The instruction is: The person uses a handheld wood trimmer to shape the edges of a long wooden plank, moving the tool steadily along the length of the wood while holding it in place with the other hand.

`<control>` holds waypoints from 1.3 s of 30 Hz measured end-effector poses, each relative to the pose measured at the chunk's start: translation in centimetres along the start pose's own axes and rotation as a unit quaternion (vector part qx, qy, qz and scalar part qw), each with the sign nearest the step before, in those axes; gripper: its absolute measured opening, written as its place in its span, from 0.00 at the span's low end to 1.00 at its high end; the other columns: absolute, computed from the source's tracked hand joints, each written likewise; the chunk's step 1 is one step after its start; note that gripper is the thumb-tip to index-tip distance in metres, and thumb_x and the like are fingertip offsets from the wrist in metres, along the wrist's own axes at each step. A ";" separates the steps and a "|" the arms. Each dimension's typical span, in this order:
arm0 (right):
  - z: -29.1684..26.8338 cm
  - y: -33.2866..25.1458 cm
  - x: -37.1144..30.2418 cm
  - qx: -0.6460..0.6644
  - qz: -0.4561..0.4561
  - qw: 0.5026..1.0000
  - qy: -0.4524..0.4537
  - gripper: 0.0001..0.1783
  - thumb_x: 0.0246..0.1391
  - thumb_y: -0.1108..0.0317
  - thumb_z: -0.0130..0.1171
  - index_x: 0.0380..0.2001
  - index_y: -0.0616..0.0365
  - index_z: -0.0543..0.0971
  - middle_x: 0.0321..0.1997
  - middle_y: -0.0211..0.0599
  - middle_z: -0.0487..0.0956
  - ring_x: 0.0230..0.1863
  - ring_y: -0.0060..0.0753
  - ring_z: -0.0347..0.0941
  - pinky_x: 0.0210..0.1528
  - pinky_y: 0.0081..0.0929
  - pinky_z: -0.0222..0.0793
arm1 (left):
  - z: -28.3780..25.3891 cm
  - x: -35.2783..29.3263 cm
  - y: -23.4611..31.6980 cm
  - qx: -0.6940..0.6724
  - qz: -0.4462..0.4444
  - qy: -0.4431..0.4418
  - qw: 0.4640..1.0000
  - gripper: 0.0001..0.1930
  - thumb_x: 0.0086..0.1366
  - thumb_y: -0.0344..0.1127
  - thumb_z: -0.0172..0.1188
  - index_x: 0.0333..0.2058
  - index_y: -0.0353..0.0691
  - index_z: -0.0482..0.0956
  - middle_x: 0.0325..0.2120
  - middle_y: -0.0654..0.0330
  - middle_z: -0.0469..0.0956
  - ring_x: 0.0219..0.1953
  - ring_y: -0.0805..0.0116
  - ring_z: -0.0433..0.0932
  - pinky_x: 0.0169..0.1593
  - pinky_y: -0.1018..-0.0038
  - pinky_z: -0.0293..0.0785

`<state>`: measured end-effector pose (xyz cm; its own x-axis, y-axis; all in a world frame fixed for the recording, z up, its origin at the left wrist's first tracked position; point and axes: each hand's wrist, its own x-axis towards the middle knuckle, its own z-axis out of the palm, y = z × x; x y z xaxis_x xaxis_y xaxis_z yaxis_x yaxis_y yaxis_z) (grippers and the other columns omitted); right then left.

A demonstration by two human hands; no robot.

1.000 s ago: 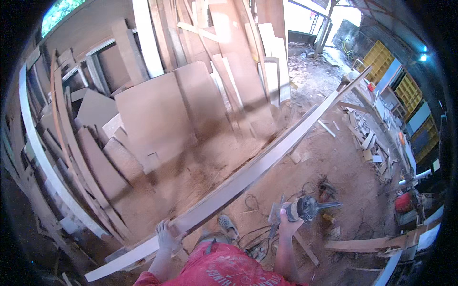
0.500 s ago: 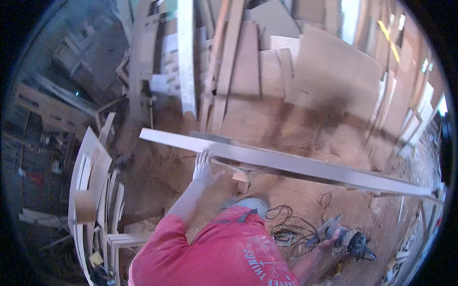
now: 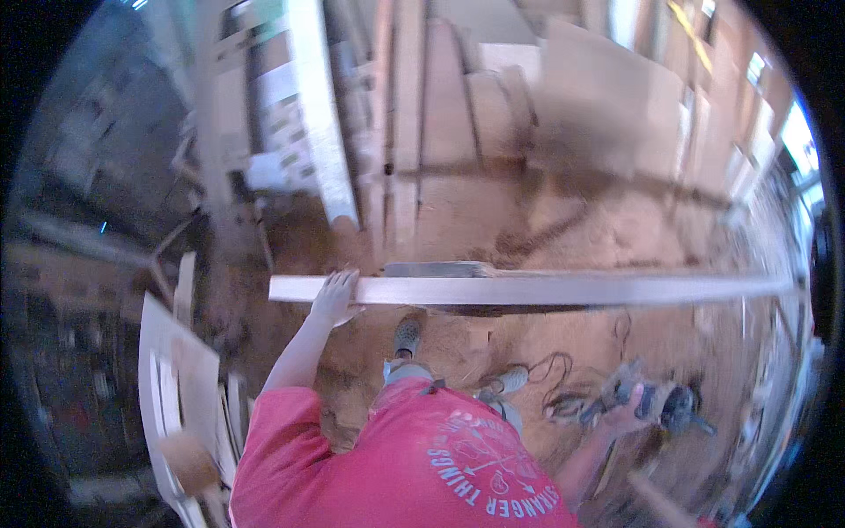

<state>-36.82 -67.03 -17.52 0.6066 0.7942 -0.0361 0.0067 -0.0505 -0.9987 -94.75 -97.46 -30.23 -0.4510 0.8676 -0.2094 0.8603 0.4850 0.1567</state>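
— Wood is everywhere in this big dusty workshop: tall brown wooden boards (image 3: 440, 114) lean at the back, and the sawdust-covered dirt floor (image 3: 581, 229) is reddish brown.

— What is the person carrying?

— One long pale wooden plank (image 3: 546, 289). It hangs flat above the floor, right in front of the person, and reaches far off to the right. The left hand (image 3: 334, 297) is closed over it near its left end.

— And the other hand?

— The right hand (image 3: 627, 412) is low on the right, well apart from the plank, wrapped around a dark handheld power tool (image 3: 664, 407). A tangled black cord (image 3: 550, 387) lies on the floor just beside it.

— How do you carry a plank like that well?

— I think you keep it level, hold tight, and watch the far end so it bumps nothing. Step around the cord too.

— What can't you see?

— Everything is blurry. The plank's far end fades away, and I cannot tell what kind of tool it is.
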 end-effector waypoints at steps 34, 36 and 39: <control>6.3 7.0 -26.9 0.068 -0.047 0.996 0.017 0.35 0.49 0.72 0.81 0.59 0.60 0.74 0.50 0.32 0.81 0.51 0.27 0.80 0.58 0.32 0.78 | 6.0 21.9 36.5 -0.171 0.373 0.012 0.912 0.46 0.63 0.68 0.70 0.61 0.28 0.74 0.54 0.37 0.76 0.60 0.38 0.72 0.66 0.47 0.68; 6.8 8.2 -27.6 0.068 -0.011 0.998 0.010 0.35 0.50 0.72 0.81 0.59 0.61 0.74 0.51 0.32 0.81 0.52 0.26 0.79 0.58 0.32 0.78 | 6.2 22.7 36.9 -0.193 0.389 0.020 0.901 0.45 0.63 0.69 0.68 0.60 0.29 0.74 0.54 0.39 0.75 0.61 0.39 0.72 0.68 0.48 0.66; 6.7 9.9 -27.8 0.045 -0.015 0.997 -0.056 0.34 0.53 0.71 0.78 0.61 0.55 0.73 0.57 0.36 0.80 0.56 0.32 0.78 0.61 0.36 0.76 | 4.2 22.2 37.8 -0.173 0.431 -0.018 0.886 0.43 0.64 0.68 0.68 0.58 0.30 0.74 0.54 0.40 0.75 0.62 0.40 0.71 0.69 0.50 0.64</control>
<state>-58.93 -85.57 -26.62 0.5143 0.8576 -0.0048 -0.0510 0.0250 -0.9984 -71.24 -60.37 -33.01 0.3512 0.9308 0.1014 0.7545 -0.3454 0.5581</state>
